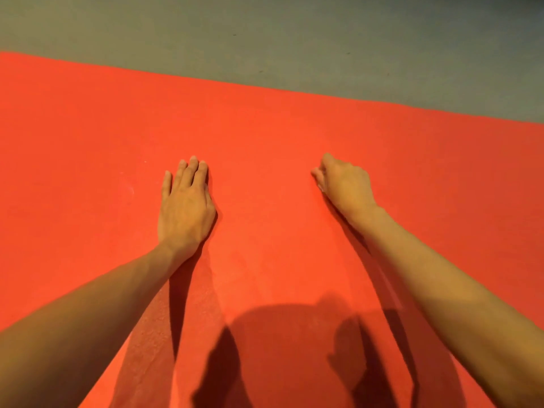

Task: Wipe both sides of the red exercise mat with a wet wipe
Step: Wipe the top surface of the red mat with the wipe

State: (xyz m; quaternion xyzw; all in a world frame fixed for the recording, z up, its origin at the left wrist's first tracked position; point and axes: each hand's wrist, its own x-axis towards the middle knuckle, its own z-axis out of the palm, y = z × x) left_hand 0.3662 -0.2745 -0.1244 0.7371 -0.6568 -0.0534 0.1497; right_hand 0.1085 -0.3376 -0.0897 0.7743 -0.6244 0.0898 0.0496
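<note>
Head view: right fingers [318, 175] seemingly tucked.

The mat [279, 128] is a bright orange-red sheet with a fine, grainy surface; it lies spread flat on the grey floor [265, 30], reaching from the left border of the view to the right; its straight far edge slants from upper left down to the right; shallow creases cross its near middle; a faint pale scuff marks its left part; dark shadows fall on its near portion.
</note>
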